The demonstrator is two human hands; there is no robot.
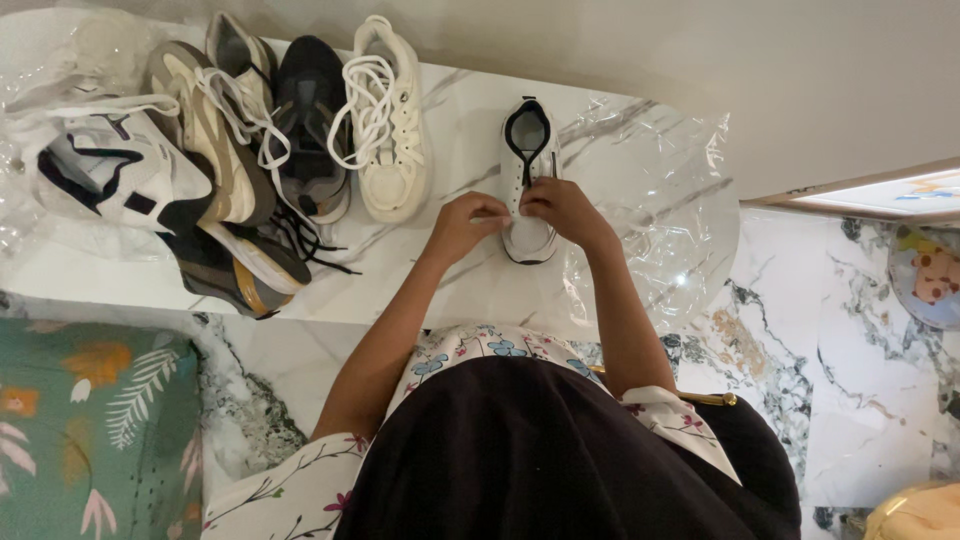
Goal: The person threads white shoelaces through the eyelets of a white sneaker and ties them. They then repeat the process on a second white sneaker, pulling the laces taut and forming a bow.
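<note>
My left hand (pixel 468 222) and my right hand (pixel 556 205) are both curled in on the white shoe (pixel 527 180), which stands alone on the white marble desk (pixel 470 110), toe toward me and black-lined opening away. Both hands are pinched nearly closed over the middle of the shoe, at the laces, though I cannot tell from here exactly which strand each finger has. The worry, as I judge it, is the footing — the shoe sits on the edge of a crinkled sheet of clear plastic (pixel 660 190), and a firm tug on the laces could slide it or tip it onto its side. A pull that is uneven between my hands might also draw one lace end short. To my left lies a pile of other shoes (pixel 250 150) with loose laces trailing across the desk; the cream shoe (pixel 385 120) is the nearest, well apart from my left hand for now, but a wide elbow could snag those laces and drag the pile.
</note>
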